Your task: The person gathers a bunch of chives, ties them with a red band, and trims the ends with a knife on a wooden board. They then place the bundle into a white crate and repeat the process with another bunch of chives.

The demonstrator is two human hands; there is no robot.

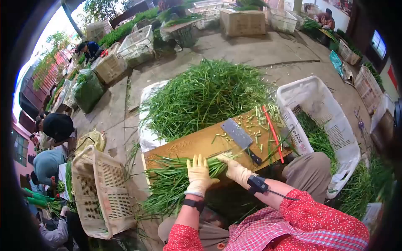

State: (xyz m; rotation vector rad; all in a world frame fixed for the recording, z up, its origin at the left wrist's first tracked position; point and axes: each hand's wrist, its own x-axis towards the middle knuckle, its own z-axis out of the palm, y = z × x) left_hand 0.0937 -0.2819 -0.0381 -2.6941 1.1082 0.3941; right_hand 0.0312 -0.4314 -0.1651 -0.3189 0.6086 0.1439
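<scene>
A bundle of long green chives (167,184) lies across the near left part of the wooden board (180,148), pale stem ends to the right. My left hand (200,175), in a pale glove, rests on top of it with fingers stretched out. At the stem ends is my right hand (238,170), also gloved, its fingers close together and apparently pinching some stalks; its fingertips are partly hidden. A cleaver (238,133) with a black handle lies flat on the board, beyond my right hand. To its right is a long red stick (273,134).
A big heap of chives (207,98) sits behind the board on a white sheet (147,125). One white crate (299,94) at right holds chives; another crate (106,188) stands at left. Cut stem pieces (253,123) litter the board. Other people (58,125) work at left.
</scene>
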